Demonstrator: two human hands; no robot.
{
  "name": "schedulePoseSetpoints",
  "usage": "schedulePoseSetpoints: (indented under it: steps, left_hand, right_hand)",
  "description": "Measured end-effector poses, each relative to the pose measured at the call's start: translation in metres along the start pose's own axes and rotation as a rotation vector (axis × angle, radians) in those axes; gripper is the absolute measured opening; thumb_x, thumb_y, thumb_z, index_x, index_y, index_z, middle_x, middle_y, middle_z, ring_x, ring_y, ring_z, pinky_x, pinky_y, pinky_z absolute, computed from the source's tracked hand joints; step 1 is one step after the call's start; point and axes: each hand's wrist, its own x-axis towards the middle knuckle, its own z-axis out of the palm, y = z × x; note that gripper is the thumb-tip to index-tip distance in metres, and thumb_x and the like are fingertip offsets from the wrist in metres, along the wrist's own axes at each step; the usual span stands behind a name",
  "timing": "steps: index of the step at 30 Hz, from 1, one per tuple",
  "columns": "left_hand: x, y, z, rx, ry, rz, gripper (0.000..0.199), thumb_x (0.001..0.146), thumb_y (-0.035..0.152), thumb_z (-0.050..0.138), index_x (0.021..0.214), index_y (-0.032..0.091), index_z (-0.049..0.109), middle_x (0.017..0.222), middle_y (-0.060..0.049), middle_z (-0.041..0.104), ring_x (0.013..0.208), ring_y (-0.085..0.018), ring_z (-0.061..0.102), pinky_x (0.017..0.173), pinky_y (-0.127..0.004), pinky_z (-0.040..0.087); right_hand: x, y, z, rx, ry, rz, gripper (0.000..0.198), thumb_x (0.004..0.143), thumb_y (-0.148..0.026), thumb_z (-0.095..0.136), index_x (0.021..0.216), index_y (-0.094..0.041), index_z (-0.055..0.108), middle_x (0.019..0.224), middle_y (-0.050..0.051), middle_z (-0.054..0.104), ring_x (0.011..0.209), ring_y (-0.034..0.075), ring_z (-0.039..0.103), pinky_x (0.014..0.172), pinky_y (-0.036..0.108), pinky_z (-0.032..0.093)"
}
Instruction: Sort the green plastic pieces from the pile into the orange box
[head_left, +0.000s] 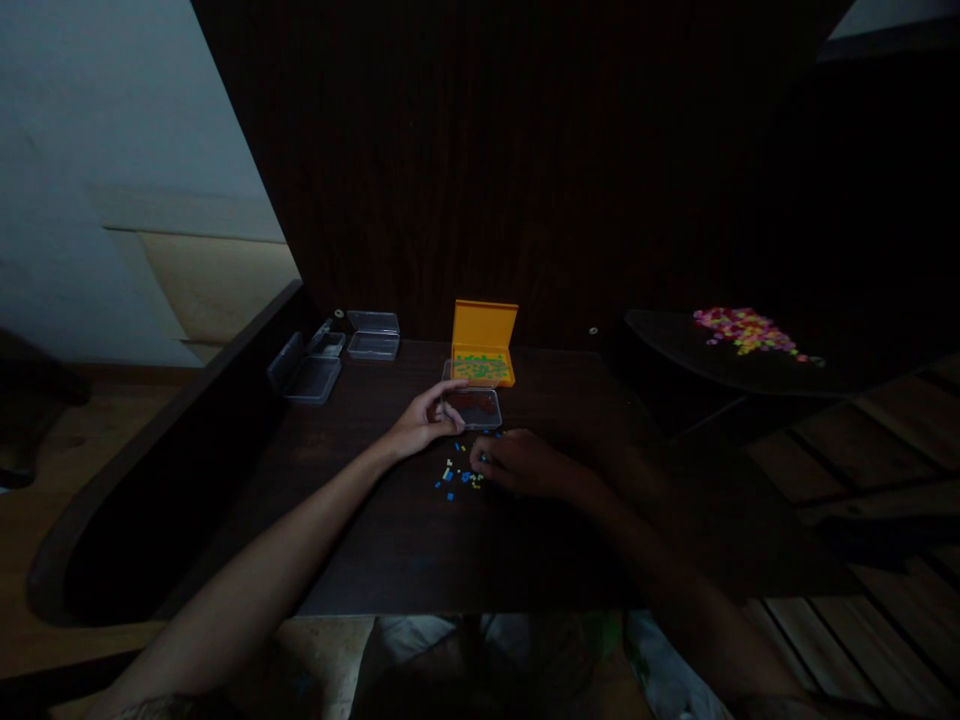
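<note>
My left hand [427, 418] is closed round the left side of a clear plastic box [480, 425], thumb in front and fingers at its side. The box lies on the dark table with its lid up, and something dark reddish shows in it. To the right and nearer, my right hand [517, 463] has its fingers bent together over small loose pieces [466, 477] in blue, yellow and white. Whatever lies in its fingertips is too small to make out. Just behind the clear box stands an open orange case [484, 325] with green bits inside.
Open clear boxes [373, 345] [311, 382] stand at the back left, by the table's raised side [172, 440]. A heap of pink, yellow and red pieces [746, 330] sits on a dark curved shelf at the right. A dark panel [480, 150] rises behind the table.
</note>
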Motion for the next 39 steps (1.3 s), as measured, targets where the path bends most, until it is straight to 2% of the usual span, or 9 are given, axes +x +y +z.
schedulePoseSetpoints:
  steps: [7, 13, 20, 27, 39]
  left_hand:
    - [0.001, -0.004, -0.002, -0.008, -0.016, 0.019, 0.072, 0.068, 0.016, 0.076, 0.134, 0.014, 0.047, 0.077, -0.001, 0.067, 0.07, -0.013, 0.063, 0.074, -0.027, 0.048]
    - [0.001, -0.005, -0.003, -0.006, -0.023, 0.02, 0.072, 0.068, 0.015, 0.076, 0.134, 0.015, 0.047, 0.076, -0.001, 0.067, 0.069, -0.012, 0.063, 0.072, -0.026, 0.048]
    - [0.002, -0.005, -0.003, -0.003, -0.034, 0.031, 0.072, 0.068, 0.016, 0.076, 0.133, 0.015, 0.048, 0.078, -0.001, 0.068, 0.07, -0.012, 0.063, 0.073, -0.027, 0.048]
    - [0.001, -0.007, -0.004, 0.014, -0.034, 0.042, 0.071, 0.069, 0.013, 0.074, 0.135, 0.016, 0.048, 0.076, 0.0, 0.067, 0.072, -0.013, 0.063, 0.07, -0.024, 0.047]
    - [0.001, -0.004, -0.002, 0.007, -0.03, 0.052, 0.07, 0.068, 0.013, 0.075, 0.133, 0.015, 0.049, 0.078, -0.001, 0.068, 0.074, -0.014, 0.064, 0.072, -0.025, 0.048]
  right_hand:
    - [-0.002, 0.01, -0.016, 0.148, 0.178, -0.002, 0.022, 0.097, -0.035, 0.044, 0.097, -0.02, 0.06, 0.075, -0.001, 0.063, 0.068, 0.012, 0.056, 0.067, 0.023, 0.035]
    - [0.003, 0.022, -0.026, 0.113, 0.246, 0.067, 0.023, 0.096, -0.035, 0.045, 0.097, -0.019, 0.061, 0.067, -0.003, 0.057, 0.058, 0.01, 0.049, 0.059, 0.022, 0.03]
    - [0.026, 0.023, -0.041, 0.025, 0.218, 0.032, 0.018, 0.093, -0.025, 0.048, 0.094, -0.017, 0.064, 0.079, 0.002, 0.063, 0.067, 0.012, 0.052, 0.064, 0.023, 0.034]
    - [0.044, 0.02, -0.043, -0.016, 0.089, -0.02, 0.02, 0.093, -0.024, 0.048, 0.094, -0.017, 0.067, 0.092, 0.005, 0.067, 0.082, 0.015, 0.057, 0.072, 0.025, 0.037]
    - [0.045, 0.023, -0.041, -0.054, 0.086, -0.017, 0.017, 0.089, -0.022, 0.055, 0.094, -0.018, 0.07, 0.088, 0.004, 0.068, 0.076, 0.014, 0.057, 0.067, 0.024, 0.036]
